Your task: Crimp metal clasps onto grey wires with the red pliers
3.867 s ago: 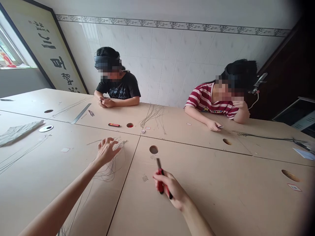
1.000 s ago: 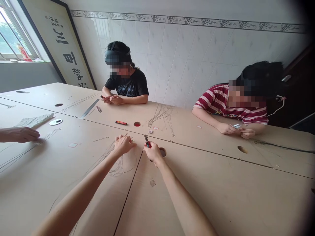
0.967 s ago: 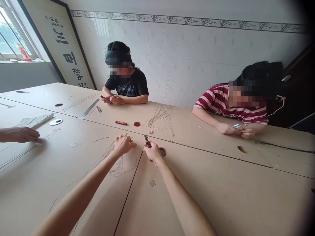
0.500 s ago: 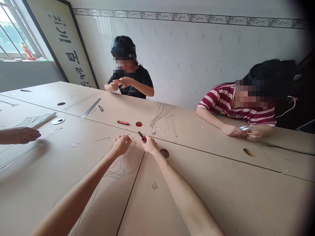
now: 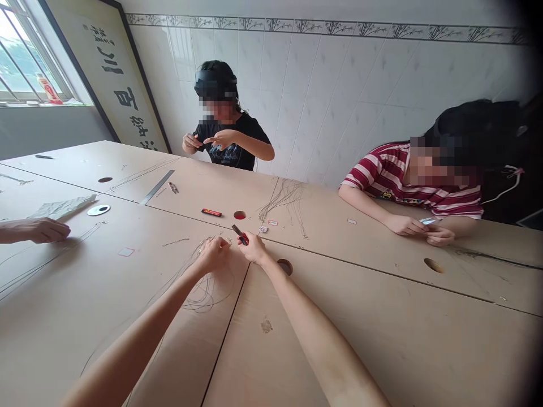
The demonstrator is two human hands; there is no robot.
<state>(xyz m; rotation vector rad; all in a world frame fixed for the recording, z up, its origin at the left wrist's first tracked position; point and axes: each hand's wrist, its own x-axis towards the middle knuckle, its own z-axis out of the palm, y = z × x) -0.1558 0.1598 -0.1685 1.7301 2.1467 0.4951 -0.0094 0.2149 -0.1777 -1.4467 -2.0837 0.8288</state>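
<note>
My right hand point(image 5: 255, 249) is closed around a small tool point(image 5: 240, 234) with a dark, flat tip and a red-and-black grip; its exact kind does not show. The tip points up and left, above the table. Just left of it, my left hand point(image 5: 213, 253) is low at the table with its fingers curled; what lies in them is too small to make out. Thin dark cords point(image 5: 206, 302) trail from beneath this hand toward me. Tiny metal pieces point(image 5: 229, 242) are scattered beside its fingertips.
A red-and-black marker-like stick point(image 5: 211, 212) lies beyond my hands, near a cord bundle point(image 5: 275, 203). A steel ruler point(image 5: 158, 186) is farther left. Round holes point(image 5: 285, 267) pierce the table point(image 5: 339, 316). Two people sit opposite; another person's hand point(image 5: 46, 230) is at left.
My left hand has turned and come slightly right. My right hand has shifted a little left with the tool. Across the table, one person's hands have moved apart.
</note>
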